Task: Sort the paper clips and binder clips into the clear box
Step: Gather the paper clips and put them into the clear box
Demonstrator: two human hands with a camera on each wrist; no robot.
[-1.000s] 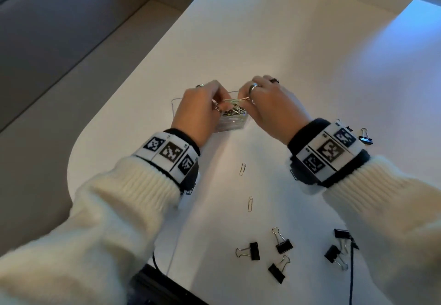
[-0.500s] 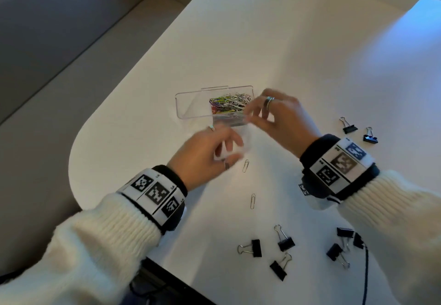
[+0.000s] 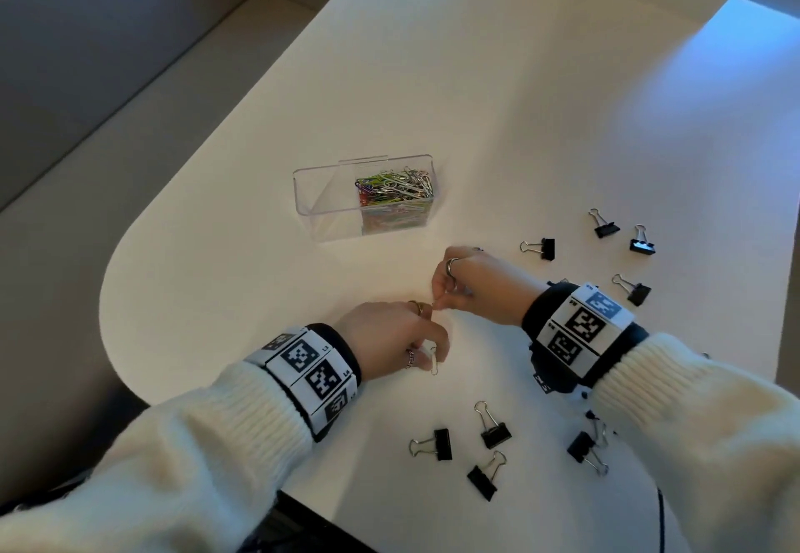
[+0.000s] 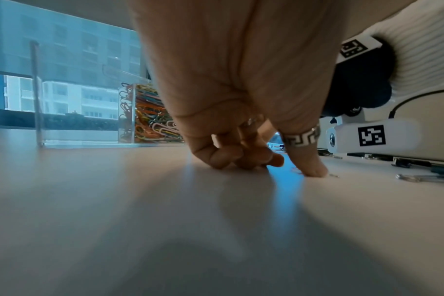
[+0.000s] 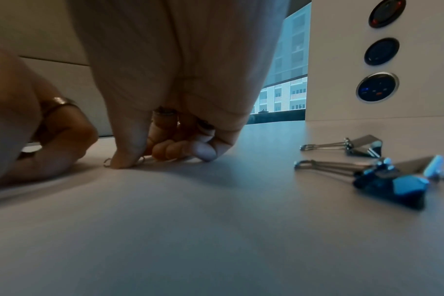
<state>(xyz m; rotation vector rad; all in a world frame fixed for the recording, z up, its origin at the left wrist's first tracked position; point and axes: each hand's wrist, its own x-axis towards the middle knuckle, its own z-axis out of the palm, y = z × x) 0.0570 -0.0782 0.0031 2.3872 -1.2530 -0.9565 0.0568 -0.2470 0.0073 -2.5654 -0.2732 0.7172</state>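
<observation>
The clear box (image 3: 322, 201) stands on the white table; its right compartment holds a heap of coloured paper clips (image 3: 396, 186), and the left one looks empty. Nearer to me, my left hand (image 3: 433, 357) is down on the table, thumb and curled fingers pinching a loose paper clip (image 3: 434, 365). In the left wrist view the thumb (image 4: 313, 170) presses on that clip. My right hand (image 3: 437, 301) pinches a second paper clip (image 5: 107, 161) flat on the table, just beyond the left hand. Several black binder clips (image 3: 493, 429) lie loose.
More binder clips (image 3: 606, 227) lie to the right of my right hand, others near the front edge. A black cable (image 3: 660, 522) runs off the near right. The table's rounded edge (image 3: 108, 292) is at the left. A white panel with round dials (image 5: 378, 88) stands behind.
Both hands left the box and came back toward me, dropping to the table onto the two loose paper clips. The box is now uncovered.
</observation>
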